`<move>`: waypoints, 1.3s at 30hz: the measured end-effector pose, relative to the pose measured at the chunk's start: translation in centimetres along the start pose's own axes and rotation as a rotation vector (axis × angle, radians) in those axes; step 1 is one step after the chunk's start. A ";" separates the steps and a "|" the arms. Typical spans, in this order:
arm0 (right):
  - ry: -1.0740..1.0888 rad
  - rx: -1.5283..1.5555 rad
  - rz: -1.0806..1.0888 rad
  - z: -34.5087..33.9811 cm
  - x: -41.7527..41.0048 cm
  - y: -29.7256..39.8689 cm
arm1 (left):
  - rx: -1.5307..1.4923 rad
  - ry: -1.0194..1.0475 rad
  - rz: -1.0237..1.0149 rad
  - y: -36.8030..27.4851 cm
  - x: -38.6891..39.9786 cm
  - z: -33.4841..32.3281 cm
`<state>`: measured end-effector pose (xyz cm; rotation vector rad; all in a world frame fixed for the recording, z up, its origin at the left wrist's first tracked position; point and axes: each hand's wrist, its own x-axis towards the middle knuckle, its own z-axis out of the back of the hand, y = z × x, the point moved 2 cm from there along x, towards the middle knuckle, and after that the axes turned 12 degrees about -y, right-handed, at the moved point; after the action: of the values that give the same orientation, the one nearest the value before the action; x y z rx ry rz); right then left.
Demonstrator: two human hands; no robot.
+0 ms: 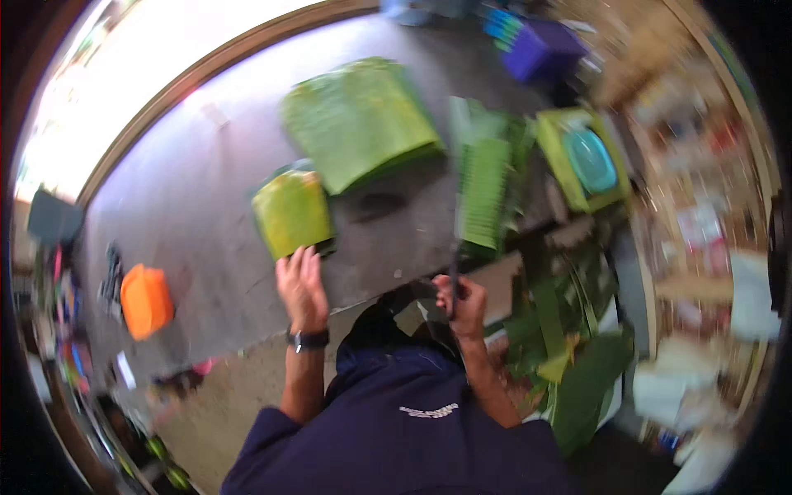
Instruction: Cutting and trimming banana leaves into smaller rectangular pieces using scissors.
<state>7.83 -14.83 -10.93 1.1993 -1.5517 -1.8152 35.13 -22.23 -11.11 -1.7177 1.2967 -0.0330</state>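
My left hand (301, 288) is open, fingers extended to the near edge of a small stack of yellow-green leaf pieces (294, 210), probably banana leaf. Whether the fingertips press on the stack I cannot tell. In my right hand (465, 304) is the handle of a long knife, gripped near the table's front edge. Its narrow blade (456, 179), blurred, points away from me alongside a pile of cut green leaf strips (486, 192). A larger stack of broad green leaf pieces (365, 120) lies farther back, between the small stack and the strips.
The dark table (210, 247) bears an orange object (146, 301) at left. A green box (560, 161) with a turquoise dish (591, 159) sits at right, behind it a purple container (541, 49). Leaf scraps (588, 383) heap below at right. Blurred shelves (693, 291) line the right side.
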 end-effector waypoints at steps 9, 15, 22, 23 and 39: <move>-0.536 -0.434 0.125 12.1 -4.5 -0.4 | 0.606 0.563 0.266 10.0 -11.9 -4.6; -1.150 -0.366 0.084 25.1 -13.2 -6.0 | 1.036 1.290 0.432 23.6 -23.9 -6.6; -1.793 -0.413 -0.054 39.8 -23.2 -11.7 | 1.050 2.064 -0.178 33.2 -39.5 -4.0; -1.865 -0.442 -0.116 41.8 -23.9 -12.0 | 1.045 2.080 -0.185 34.1 -41.2 -3.5; -1.399 0.725 0.016 48.3 -20.0 -6.1 | 1.038 2.101 -1.087 38.7 -46.0 -4.4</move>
<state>-21.42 28.95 -11.35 -0.1458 -3.0817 -2.2399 -15.58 10.23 -12.76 -0.6810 0.7248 -3.0180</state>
